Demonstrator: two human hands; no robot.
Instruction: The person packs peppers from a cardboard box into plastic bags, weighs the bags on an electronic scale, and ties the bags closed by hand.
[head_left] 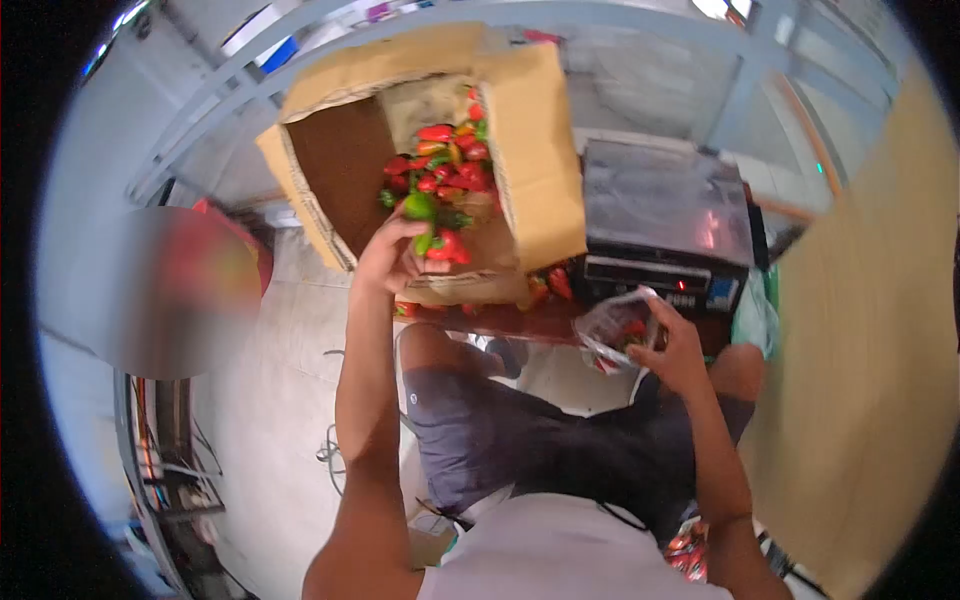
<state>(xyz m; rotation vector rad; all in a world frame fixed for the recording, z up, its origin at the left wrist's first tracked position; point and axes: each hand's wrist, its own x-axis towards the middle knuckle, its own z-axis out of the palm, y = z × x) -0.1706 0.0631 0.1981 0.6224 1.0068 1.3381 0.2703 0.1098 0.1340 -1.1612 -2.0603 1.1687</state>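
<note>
My left hand (388,257) is at the near side of an open cardboard box (545,150), its fingers closed around a few peppers. A green pepper (420,207) sits at the fingertips and a red pepper (449,247) shows beside them. Deeper in the box lie many small peppers (465,178), mostly red, with some green and orange. My right hand (678,348) grips the rim of a clear plastic bag (603,325) over my lap. Some reddish contents show through the plastic, too blurred to count.
Right of the box stands a scale (668,205) with a flat metal top and a lit red display. Loose red peppers (550,285) lie between box and scale. A pale green plastic bag (757,318) hangs near my right knee. Cables (333,455) lie on the floor at left.
</note>
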